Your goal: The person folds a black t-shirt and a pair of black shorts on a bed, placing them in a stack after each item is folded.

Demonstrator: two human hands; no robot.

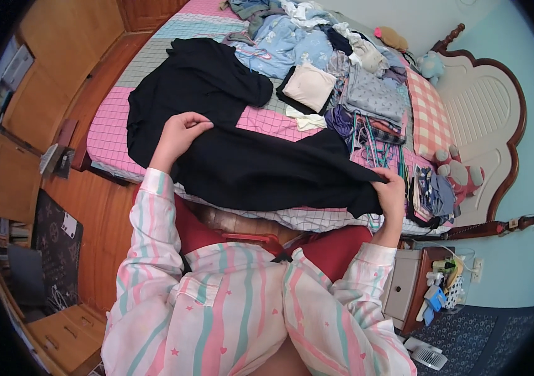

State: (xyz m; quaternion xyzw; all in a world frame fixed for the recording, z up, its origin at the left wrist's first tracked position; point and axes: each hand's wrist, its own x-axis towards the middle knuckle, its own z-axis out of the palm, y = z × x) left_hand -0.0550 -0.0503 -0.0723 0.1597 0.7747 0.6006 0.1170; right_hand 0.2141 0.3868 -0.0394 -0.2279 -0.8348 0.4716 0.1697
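A long black garment stretches between my two hands along the near edge of the bed, and a wide part of it lies spread out at the far left. Its exact kind does not show. My left hand pinches the cloth near the middle of the garment, thumb against fingers. At the narrower right end, my right hand grips the edge, with some cloth hanging below the fingers. Just beyond the garment rest a folded cream piece on black cloth and a small pale cloth.
The bed has a pink and grey checked cover. Hangers and folded clothes lie at the right, with loose laundry farther back. A stuffed toy sits by the headboard. A nightstand stands at the near right.
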